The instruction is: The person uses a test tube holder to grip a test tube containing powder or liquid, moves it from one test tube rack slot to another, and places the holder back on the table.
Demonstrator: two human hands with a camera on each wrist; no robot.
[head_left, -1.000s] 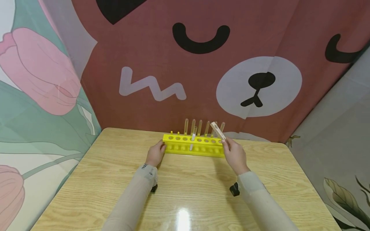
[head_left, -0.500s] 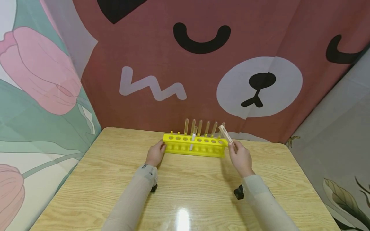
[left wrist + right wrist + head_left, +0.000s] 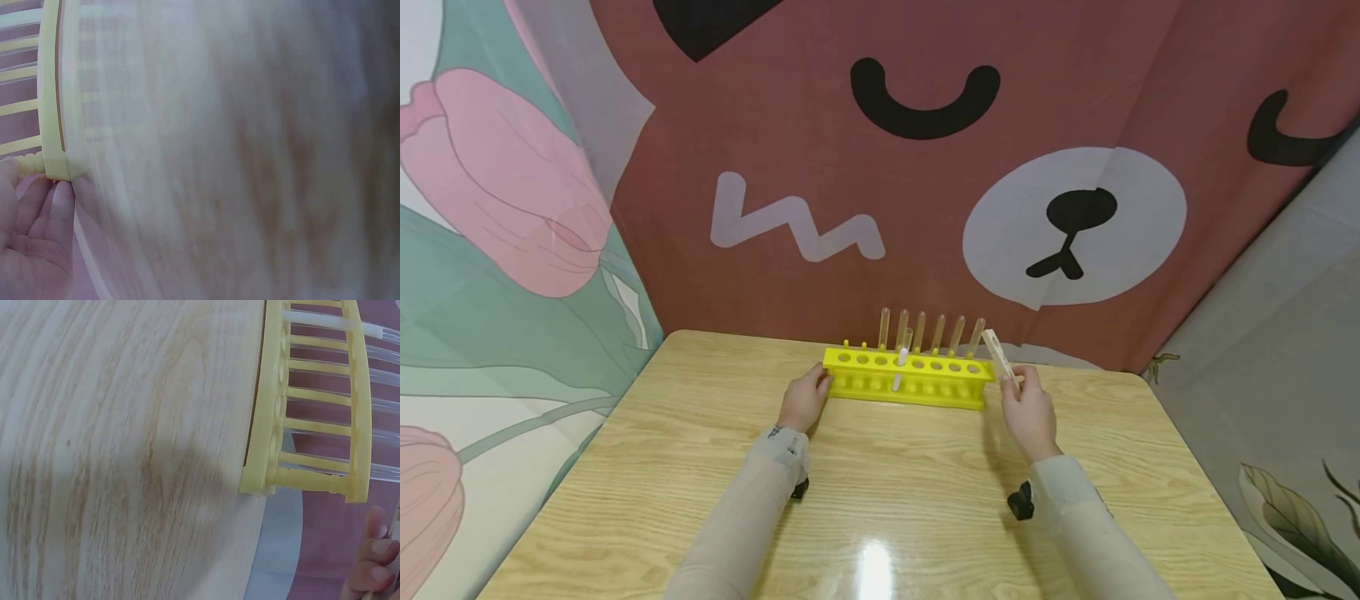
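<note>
A yellow test tube rack (image 3: 925,373) stands near the far edge of the table. One test tube (image 3: 903,357) with white contents is upright in a middle hole. Several clear test tubes (image 3: 921,329) sit upside down on the pegs behind. My left hand (image 3: 803,400) grips the rack's left end; its fingers (image 3: 61,212) meet the rack's lower end in the left wrist view. Just off the right end, my right hand (image 3: 1032,417) pinches a wooden test tube clamp (image 3: 997,354), which leans up to the left. Only its fingertips show at the right wrist view's edge.
The light wood table (image 3: 880,492) stretches in front of the rack. Close behind its far edge hangs a brown curtain (image 3: 790,300) with a bear print. Two bare pegs (image 3: 854,344) rise at the rack's back left.
My right hand has moved right with the clamp, from over the rack's right holes to beyond its end. The rightmost upside-down tube now shows fully. My left hand stays put.
</note>
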